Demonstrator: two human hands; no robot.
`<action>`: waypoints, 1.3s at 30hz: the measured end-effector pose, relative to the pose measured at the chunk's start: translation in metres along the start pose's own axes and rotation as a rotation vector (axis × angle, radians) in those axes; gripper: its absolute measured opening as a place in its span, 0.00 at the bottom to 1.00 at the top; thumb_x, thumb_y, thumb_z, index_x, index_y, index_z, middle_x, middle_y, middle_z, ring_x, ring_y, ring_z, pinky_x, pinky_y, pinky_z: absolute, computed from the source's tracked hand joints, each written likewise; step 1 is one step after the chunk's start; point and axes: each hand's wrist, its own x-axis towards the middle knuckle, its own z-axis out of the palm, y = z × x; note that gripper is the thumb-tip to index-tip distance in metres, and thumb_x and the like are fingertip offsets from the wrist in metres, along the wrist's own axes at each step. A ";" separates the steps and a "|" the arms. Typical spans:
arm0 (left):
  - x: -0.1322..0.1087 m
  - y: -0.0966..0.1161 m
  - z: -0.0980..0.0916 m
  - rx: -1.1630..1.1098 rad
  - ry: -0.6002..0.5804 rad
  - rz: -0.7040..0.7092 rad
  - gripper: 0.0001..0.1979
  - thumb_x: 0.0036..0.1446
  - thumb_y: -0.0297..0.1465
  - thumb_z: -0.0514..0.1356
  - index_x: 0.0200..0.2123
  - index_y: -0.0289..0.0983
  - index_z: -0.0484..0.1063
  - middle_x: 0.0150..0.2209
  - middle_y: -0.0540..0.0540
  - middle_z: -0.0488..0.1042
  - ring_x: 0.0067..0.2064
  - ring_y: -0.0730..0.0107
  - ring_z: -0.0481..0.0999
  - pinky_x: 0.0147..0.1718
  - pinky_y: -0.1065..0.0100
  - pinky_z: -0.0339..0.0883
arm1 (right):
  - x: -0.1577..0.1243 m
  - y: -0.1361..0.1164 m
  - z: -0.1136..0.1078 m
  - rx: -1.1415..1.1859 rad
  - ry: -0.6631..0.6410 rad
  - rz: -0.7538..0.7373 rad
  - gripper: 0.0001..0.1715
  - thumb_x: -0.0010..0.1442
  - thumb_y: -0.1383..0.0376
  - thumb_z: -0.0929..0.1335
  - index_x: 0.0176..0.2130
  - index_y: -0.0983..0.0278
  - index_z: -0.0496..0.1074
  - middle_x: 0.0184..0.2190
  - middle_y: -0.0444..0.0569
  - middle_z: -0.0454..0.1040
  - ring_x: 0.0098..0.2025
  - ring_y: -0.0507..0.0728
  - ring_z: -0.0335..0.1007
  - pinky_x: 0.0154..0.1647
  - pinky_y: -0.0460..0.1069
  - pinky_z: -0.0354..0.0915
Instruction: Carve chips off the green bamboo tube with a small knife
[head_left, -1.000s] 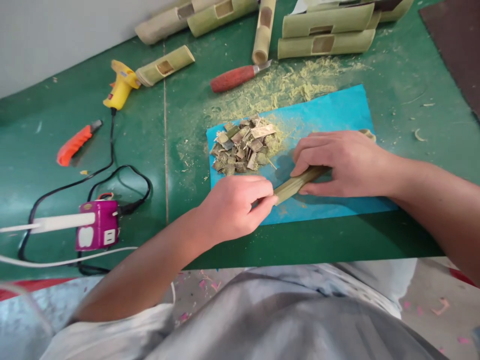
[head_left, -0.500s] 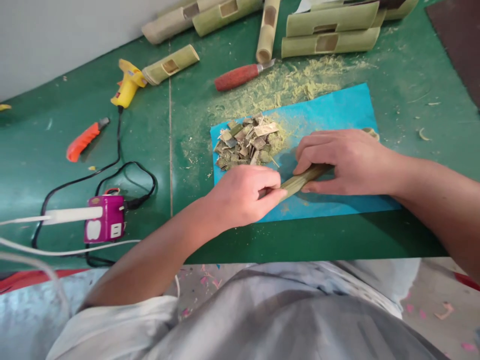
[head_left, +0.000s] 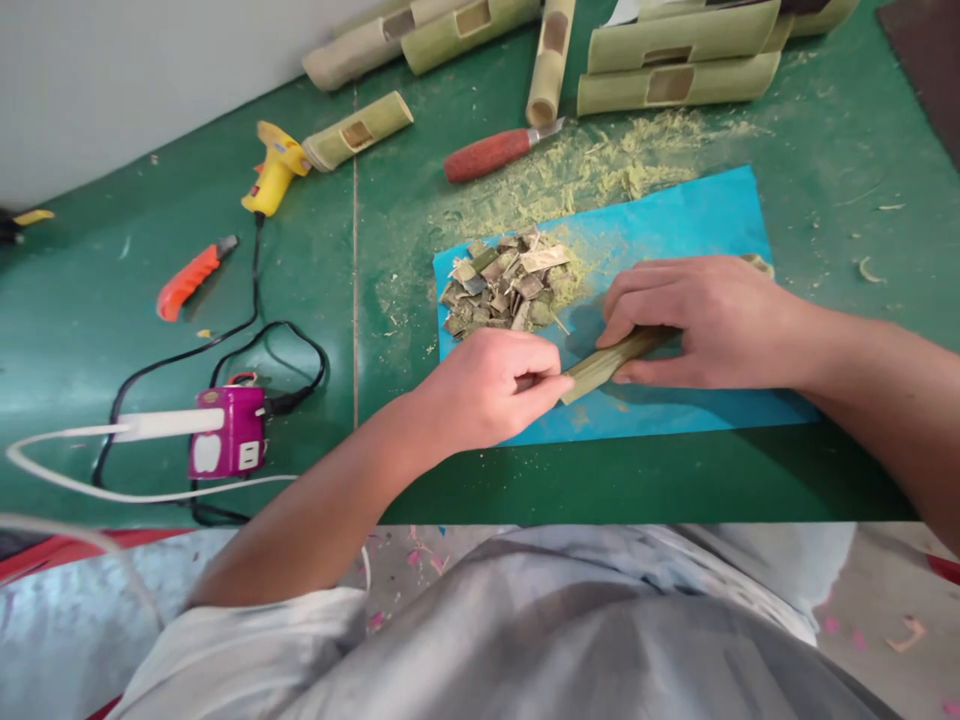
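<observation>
My right hand (head_left: 690, 320) is wrapped over a narrow greenish bamboo piece (head_left: 611, 368), pressing it on a blue sheet (head_left: 697, 215). The piece slants, its near end toward my left hand (head_left: 502, 385). That hand is closed in a pinch at this end; whatever lies between its fingers is hidden. Beside it, on the sheet's left part, lies a heap of small brown and green bamboo chips (head_left: 510, 285) with pale shavings around it.
Cut bamboo tubes (head_left: 682, 85) lie along the back. A red-handled knife (head_left: 487, 156), yellow glue gun (head_left: 276, 175), orange cutter (head_left: 191, 282) and purple power adapter (head_left: 225, 432) with cables rest on the green table (head_left: 405, 490).
The view has shifted, so the table items appear further right. My left hand has moved slightly back from the bamboo piece's end, showing more of it. My right hand keeps its hold.
</observation>
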 end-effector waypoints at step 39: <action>-0.008 -0.014 -0.005 -0.011 0.093 -0.002 0.15 0.61 0.27 0.59 0.22 0.35 0.65 0.21 0.55 0.60 0.24 0.78 0.61 0.24 0.73 0.54 | 0.005 -0.001 -0.002 -0.156 -0.009 -0.093 0.12 0.65 0.56 0.66 0.39 0.58 0.76 0.39 0.49 0.77 0.42 0.61 0.72 0.41 0.55 0.64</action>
